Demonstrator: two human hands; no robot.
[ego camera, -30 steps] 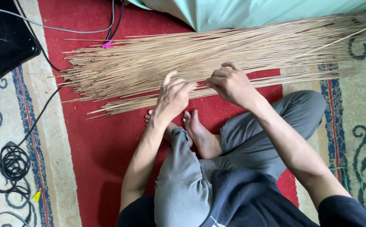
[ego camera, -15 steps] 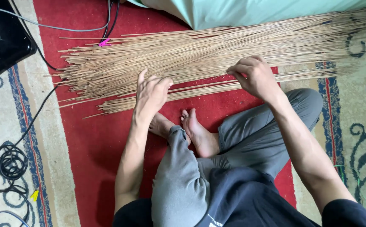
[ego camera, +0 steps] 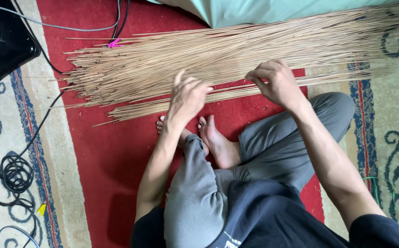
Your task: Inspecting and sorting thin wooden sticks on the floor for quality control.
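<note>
Head-camera footage looks down on a person seated cross-legged on a red carpet (ego camera: 112, 183), with a wide heap of thin tan sticks (ego camera: 236, 53) spread across the upper half of the frame. Compared with half a second earlier, the left hand (ego camera: 188, 98) is seen further right along the lower edge of the heap, and the right hand (ego camera: 277, 82) is seen slightly lower and closer to the centre, so the gap between the two hands is narrower. A small separate row of sticks (ego camera: 172, 104) is laid just below the main heap, left of centre, and both hands are now gathered at its right end, which suggests that sticks are being drawn off the heap and sorted into this lower row.

The left hand's fingers (ego camera: 181, 80) are spread and half open, curled loosely over the sticks and touching them from above; no firm grip can be made out. The right hand's fingers (ego camera: 259, 73) are bent in and pinched together, apparently around a few sticks at the heap's lower edge, though the exact number cannot be told.

Bare feet (ego camera: 215, 138) are tucked just below the lower row. A black case (ego camera: 2, 46) is seen at upper left, a coil of black cable (ego camera: 16, 172) at lower left, and pale green fabric (ego camera: 273, 9) along the top edge.
</note>
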